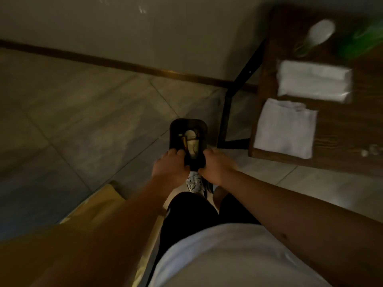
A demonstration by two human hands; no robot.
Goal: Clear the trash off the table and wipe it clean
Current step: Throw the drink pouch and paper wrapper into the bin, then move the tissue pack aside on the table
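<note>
A small black trash bin [176, 126] is low over the tiled floor, left of the table. Pale crumpled trash [191, 145] lies inside it. My left hand [171, 165] grips the bin's near left rim and my right hand [215, 167] grips the near right rim. The dark wooden table [339, 129] is at the right. On it lie a folded white cloth [285, 129], a white tissue pack [313, 80], a white cup on its side [319, 31] and a blurred green object [360, 41]. Small clear scraps [371, 151] sit near the table's front edge.
A black metal table leg [224, 112] stands just right of the bin. The wall with a brown baseboard [116, 63] runs behind. A tan cardboard piece [107, 204] lies by my left arm. My shoes [194, 183] are under the bin.
</note>
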